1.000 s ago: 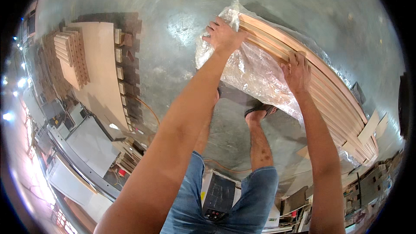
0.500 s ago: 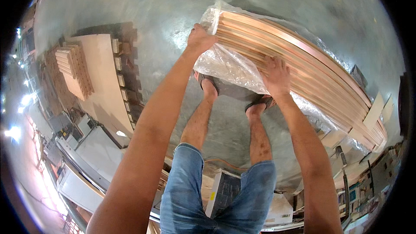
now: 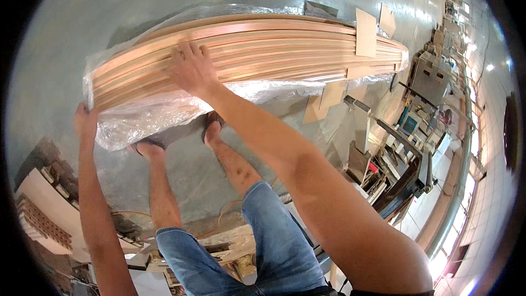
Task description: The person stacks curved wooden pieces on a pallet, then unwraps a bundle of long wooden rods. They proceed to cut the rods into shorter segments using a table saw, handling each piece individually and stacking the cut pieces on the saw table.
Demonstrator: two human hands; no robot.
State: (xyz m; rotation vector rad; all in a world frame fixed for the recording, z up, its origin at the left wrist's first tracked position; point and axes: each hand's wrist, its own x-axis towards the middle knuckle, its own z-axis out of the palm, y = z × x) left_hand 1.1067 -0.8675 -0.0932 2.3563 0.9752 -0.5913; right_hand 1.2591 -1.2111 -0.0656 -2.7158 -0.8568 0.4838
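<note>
A long bundle of light, reddish wooden strips lies across the floor in front of me. Clear plastic sheeting wraps its ends and spreads loosely along its near side. At the bundle's left end, my left hand is closed on the edge of the plastic sheeting; its fingertips are partly hidden. My right hand rests on top of the strips with its fingers apart, slightly bent and a bit blurred. My sandalled feet stand close to the near edge of the plastic.
Thin flat boards lie over the bundle's right end, with more pieces on the floor below it. A cluttered bench with a metal bar stands at right. Stacked wood blocks sit on a sheet at lower left.
My view has swung to the right, so the bundle now lies further left and flatter across the picture. Both hands stay near the bundle's left end.
</note>
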